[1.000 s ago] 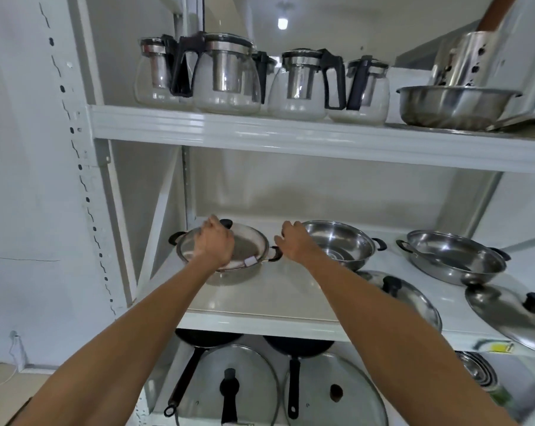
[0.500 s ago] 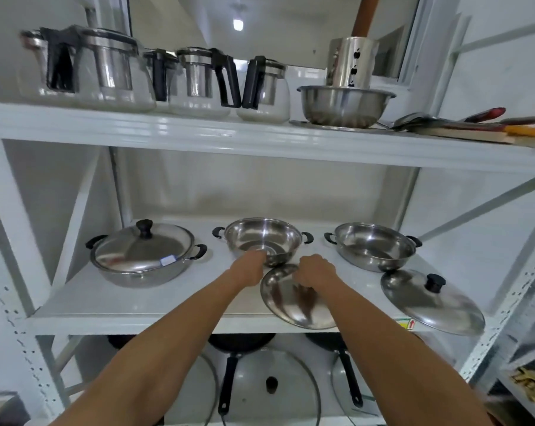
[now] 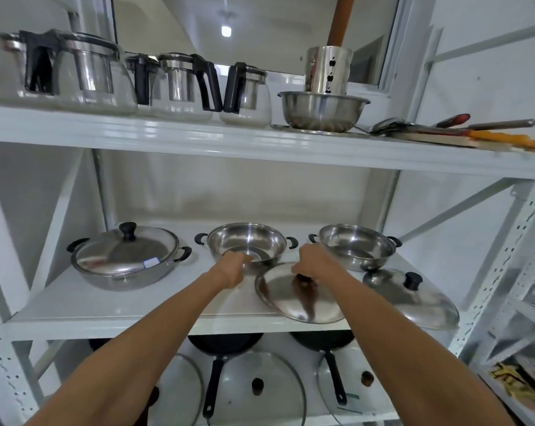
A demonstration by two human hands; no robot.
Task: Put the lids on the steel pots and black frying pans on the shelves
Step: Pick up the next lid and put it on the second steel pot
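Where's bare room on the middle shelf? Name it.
Bare: the front strip between the lidded pot and the left hand. Crowded: the right half, where two loose lids lie before the open pots.

Three steel pots are counted on the middle shelf (image 3: 131, 305): one lidded pot (image 3: 123, 262) at the left, two open pots (image 3: 247, 242) (image 3: 357, 245) to its right. Two loose steel lids (image 3: 297, 298) (image 3: 413, 298) lie in front of the open pots. Below that shelf, two black frying pans (image 3: 226, 344) (image 3: 321, 339) and three glass lids (image 3: 257, 385) (image 3: 358, 379) (image 3: 180, 392) are seen. Above it, four glass teapots (image 3: 85, 75) (image 3: 247, 93) are seen.
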